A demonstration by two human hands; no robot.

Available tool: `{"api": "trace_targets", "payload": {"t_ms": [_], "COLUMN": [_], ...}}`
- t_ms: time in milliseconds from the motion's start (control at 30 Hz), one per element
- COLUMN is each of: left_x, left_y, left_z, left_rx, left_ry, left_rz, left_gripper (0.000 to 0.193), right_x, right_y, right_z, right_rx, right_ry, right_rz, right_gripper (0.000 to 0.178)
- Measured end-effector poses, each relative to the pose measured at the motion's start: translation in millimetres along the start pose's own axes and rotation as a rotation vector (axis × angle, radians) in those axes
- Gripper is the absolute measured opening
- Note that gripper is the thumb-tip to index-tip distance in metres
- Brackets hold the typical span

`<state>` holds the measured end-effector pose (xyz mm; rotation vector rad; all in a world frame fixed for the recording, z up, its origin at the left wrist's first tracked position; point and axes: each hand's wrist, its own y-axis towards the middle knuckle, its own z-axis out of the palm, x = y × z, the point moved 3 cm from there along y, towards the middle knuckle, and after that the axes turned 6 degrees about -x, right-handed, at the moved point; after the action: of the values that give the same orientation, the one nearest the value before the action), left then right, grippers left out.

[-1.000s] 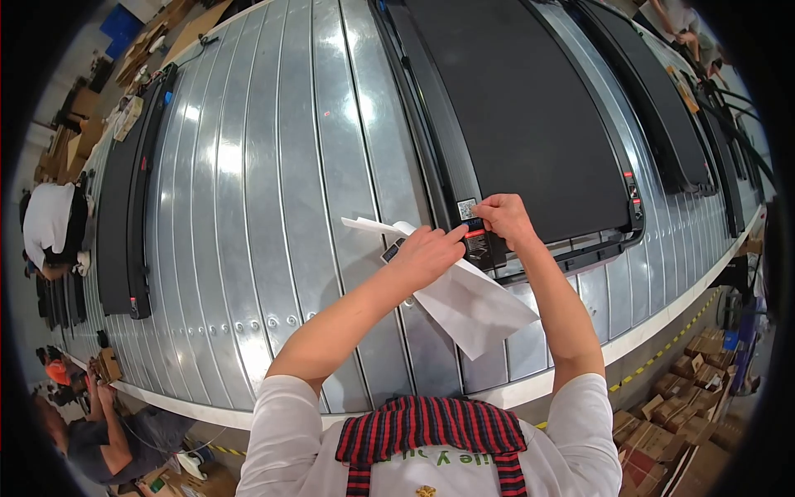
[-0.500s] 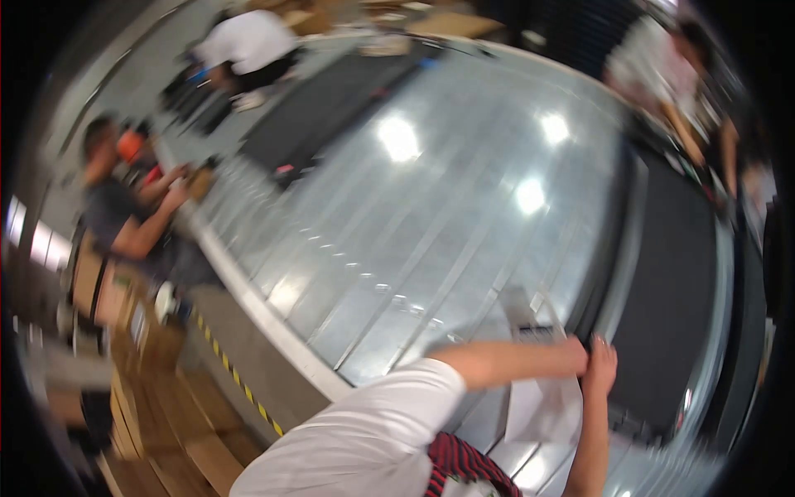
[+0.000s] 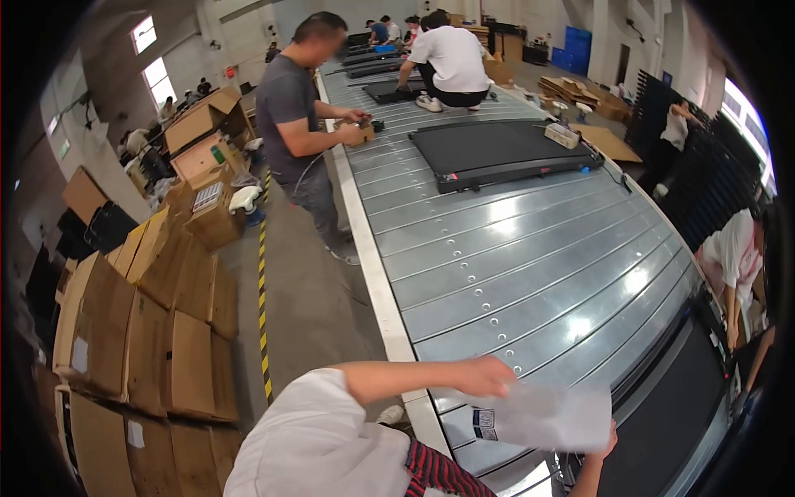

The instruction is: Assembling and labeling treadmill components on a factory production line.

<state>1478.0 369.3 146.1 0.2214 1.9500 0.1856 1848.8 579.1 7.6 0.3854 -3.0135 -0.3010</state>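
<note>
A translucent white plastic bag (image 3: 559, 418) with a dark printed patch is spread between my two hands, over the metal slats at the lower right. My left hand (image 3: 489, 377) reaches across from the left, its fingers closed at the bag's upper left edge. At the bag's lower right edge, my right hand (image 3: 606, 443) grips it, partly hidden behind the plastic. Close by on the right lies a large flat black panel (image 3: 671, 414). Whether anything is inside the bag, I cannot tell.
The slatted metal conveyor (image 3: 505, 282) carries another black panel (image 3: 505, 153) with a small box (image 3: 561, 135) on it. A co-worker in grey (image 3: 290, 108) stands at its left edge; another in white (image 3: 451, 62) crouches on it. Stacked cartons (image 3: 149, 331) line the left.
My view has swung, bringing the aisle and far conveyor into sight. My hands, close together before beside the black panel, are now apart with the bag stretched between them.
</note>
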Motion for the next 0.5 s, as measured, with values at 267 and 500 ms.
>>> {"api": "trace_targets", "payload": {"t_ms": [267,500], "left_x": [19.0,29.6], "left_y": [-194.9,-350.8], "left_z": [-145.3,-234.4], "left_rx": [-0.873,-1.117], "left_ry": [-0.739,-0.828], "left_rz": [-0.629,-0.601], "left_gripper": [0.034,0.038], "right_x": [282.3,602.0], "right_y": [-67.1,-176.5], "right_z": [-66.6,-109.6], "right_rx": [0.65,1.235], "right_ry": [1.201,1.524], "right_rz": [-0.059,-0.25], "right_gripper": [0.045,0.039]}}
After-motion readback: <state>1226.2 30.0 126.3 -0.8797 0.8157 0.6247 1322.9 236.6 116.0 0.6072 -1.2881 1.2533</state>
